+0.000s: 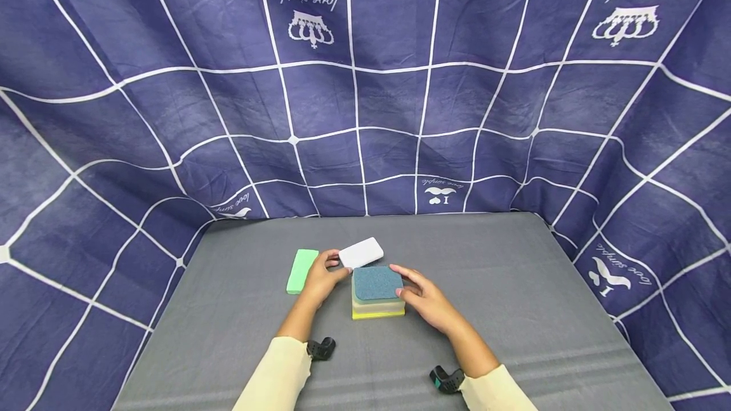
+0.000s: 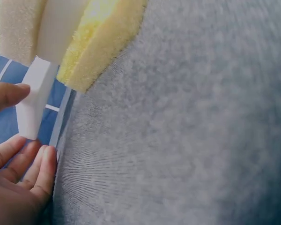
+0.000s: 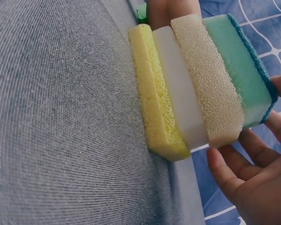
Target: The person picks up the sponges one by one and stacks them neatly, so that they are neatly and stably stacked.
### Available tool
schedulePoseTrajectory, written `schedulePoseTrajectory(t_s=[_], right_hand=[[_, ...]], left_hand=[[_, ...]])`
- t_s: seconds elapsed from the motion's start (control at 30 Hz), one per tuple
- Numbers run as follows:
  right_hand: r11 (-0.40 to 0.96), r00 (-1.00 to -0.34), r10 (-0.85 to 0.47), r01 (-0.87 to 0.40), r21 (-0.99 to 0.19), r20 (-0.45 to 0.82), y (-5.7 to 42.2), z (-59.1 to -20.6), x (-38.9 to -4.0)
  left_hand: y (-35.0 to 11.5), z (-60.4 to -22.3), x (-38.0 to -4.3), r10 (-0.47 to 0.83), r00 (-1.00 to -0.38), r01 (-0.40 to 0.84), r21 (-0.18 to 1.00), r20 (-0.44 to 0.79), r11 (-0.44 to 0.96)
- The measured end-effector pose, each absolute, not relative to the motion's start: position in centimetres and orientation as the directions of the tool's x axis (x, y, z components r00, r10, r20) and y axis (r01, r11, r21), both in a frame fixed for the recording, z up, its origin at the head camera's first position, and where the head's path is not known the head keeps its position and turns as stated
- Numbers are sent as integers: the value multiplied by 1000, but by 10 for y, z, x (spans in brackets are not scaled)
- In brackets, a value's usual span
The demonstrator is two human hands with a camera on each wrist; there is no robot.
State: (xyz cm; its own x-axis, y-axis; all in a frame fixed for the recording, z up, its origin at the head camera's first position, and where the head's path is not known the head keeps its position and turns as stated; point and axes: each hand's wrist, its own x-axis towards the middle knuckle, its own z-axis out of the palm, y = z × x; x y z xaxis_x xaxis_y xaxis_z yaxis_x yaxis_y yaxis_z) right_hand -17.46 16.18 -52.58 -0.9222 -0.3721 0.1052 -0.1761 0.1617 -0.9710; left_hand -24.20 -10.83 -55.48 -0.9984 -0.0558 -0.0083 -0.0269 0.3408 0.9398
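Observation:
A stack of sponges stands on the grey table: a yellow sponge (image 3: 147,89) at the bottom, then a white block (image 3: 180,89), a beige sponge (image 3: 210,84) and a green sponge (image 3: 239,70) topped by a dark teal scouring pad (image 1: 378,283). My right hand (image 1: 428,302) holds the stack's right end, thumb and forefinger at the green sponge, lower fingertips against the beige one. Left of the stack, my left hand (image 1: 322,279) pinches another white sponge block (image 1: 362,252) by its left end. The block is tilted behind the stack; background cloth shows beneath it in the left wrist view.
A light green sponge (image 1: 302,271) lies on the table (image 1: 485,259), left of my left hand. Blue cloth (image 1: 394,100) with white grid lines hangs behind the table and at both sides. Black bands (image 1: 322,348) sit around both wrists.

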Motion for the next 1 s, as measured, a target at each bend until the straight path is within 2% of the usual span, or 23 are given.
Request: schedulePoseTrajectory(t_s=[0.13,0.5,0.77,1.0], right_hand=[[163,-920,-375,-183,-970,110,162,-526,-175],[185,-924,-361,-201,-962,124,160,-524,-173],[204,-936,-333,-189,-960,114,160,-527,-174],[217,-949,-307,-150,-965,79,160,-525,-172]], left_hand=[[-111,-550,-240,-83,-996,-45,962,-23,271],[-114,-531,-232,-114,-993,-41,980,-19,194],[-110,-516,-222,-92,-995,33,997,40,76],[-106,-503,-209,-45,-996,71,997,73,31]])
